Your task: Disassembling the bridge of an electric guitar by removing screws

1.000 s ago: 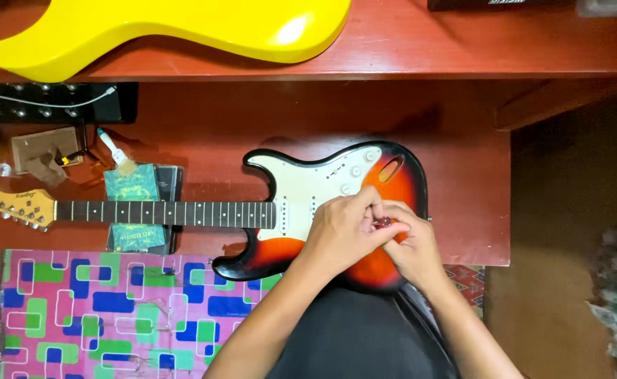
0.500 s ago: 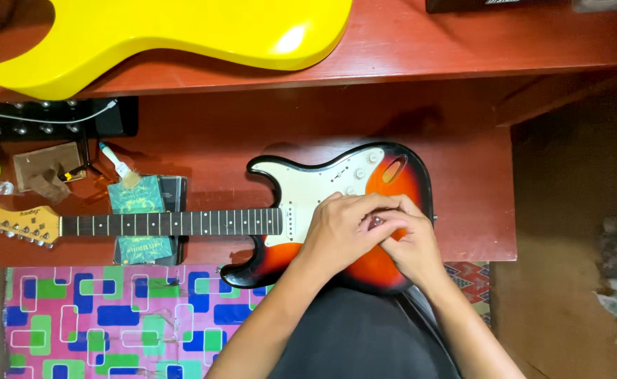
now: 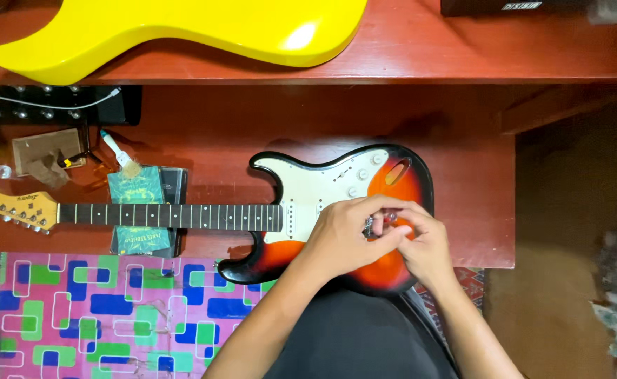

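A sunburst electric guitar (image 3: pixel 301 203) with a white pickguard lies across the red wooden bench (image 3: pixel 463 203), neck pointing left, headstock (image 3: pixel 17 207) at the far left. Both my hands meet over the metal bridge area of its body. My left hand (image 3: pixel 347 235) pinches a small metal part at the bridge. My right hand (image 3: pixel 424 242) presses its fingertips against the same spot from the right. The part itself is mostly hidden by my fingers.
A yellow guitar body (image 3: pixel 182 31) rests on the upper shelf. Under the neck lie a green packet (image 3: pixel 136 210) and a dark booklet. A small brush (image 3: pixel 119 154), a brown block (image 3: pixel 42 151) and a black pedal strip (image 3: pixel 56 105) sit at the left. A patterned mat (image 3: pixel 112 309) covers the floor.
The view has drifted slightly, so the guitar sits a little further right and lower in frame. My hands stay on the bridge with small finger movements.
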